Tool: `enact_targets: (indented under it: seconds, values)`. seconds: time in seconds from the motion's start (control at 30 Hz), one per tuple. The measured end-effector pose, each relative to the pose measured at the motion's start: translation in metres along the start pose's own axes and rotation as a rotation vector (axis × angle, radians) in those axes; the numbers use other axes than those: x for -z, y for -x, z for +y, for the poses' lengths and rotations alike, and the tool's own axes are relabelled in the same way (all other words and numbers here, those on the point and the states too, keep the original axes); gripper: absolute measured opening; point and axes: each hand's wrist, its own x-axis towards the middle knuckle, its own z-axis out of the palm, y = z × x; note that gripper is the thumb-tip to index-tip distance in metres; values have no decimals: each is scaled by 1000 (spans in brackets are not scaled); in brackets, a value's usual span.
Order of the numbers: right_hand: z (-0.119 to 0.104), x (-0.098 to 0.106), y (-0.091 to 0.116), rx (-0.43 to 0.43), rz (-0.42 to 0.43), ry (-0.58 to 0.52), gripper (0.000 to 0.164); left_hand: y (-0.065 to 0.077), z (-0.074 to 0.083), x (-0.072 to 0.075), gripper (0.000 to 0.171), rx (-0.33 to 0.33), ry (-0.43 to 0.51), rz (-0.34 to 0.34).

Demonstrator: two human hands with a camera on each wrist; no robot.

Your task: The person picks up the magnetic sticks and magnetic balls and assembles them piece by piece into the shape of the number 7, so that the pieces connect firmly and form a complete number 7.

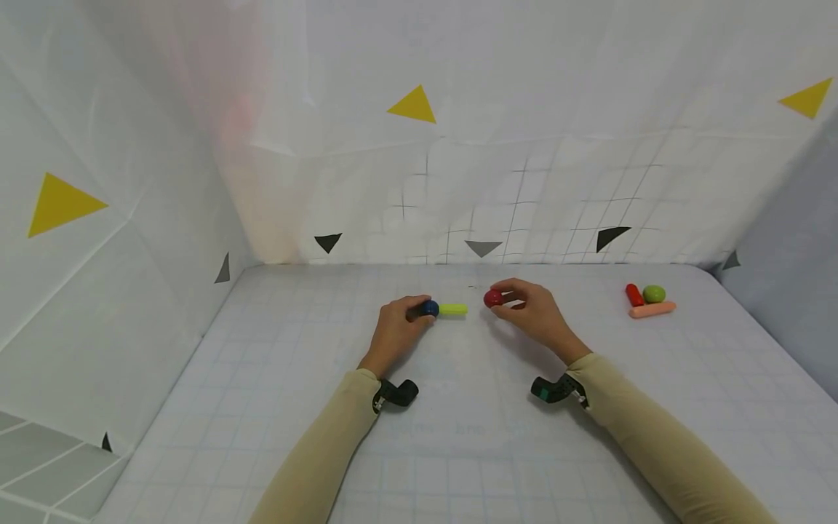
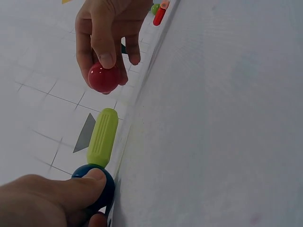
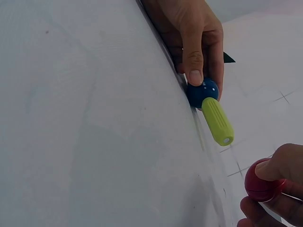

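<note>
My left hand grips a glossy dark blue ball between thumb and fingers. From the ball's right side a ridged yellow-green stick juts out toward my other hand; its free end shows a small pale hole in the right wrist view. Across a short gap, my right hand pinches a shiny red ball with thumb and fingertips. The left wrist view has this red ball in line with the stick, the two apart.
At the right back of the table lie a red stick, a green ball and a peach-coloured stick, close together. White sheeting with printed triangles rises behind the table, and more stands at both sides.
</note>
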Motion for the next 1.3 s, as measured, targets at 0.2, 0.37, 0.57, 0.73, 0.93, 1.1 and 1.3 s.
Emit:
enact_targets:
  seconds: [0.2,0.37,0.57,0.73,0.93,1.1,1.3]
  values:
    - [0,-5,-2,26,-10,6,37,-1,-1,0,42,-3,-2,-1]
    - [0,-9,-3,23,-26,25,38,-2,-2,0,43,-7,-11,1]
    - [1,-15,-5,16,-48,43,38,-1,0,0,42,1,3,-2]
    - [1,-18,-5,33,-60,47,37,0,1,0,43,5,11,-1]
    - [-2,-21,-4,38,-75,37,36,0,0,0,42,6,7,0]
    - [-4,-24,-4,43,-86,46,36,1,0,0,42,14,3,-3]
    - [-4,-26,-4,41,-79,55,36,-1,-2,0,43,-9,-11,-6]
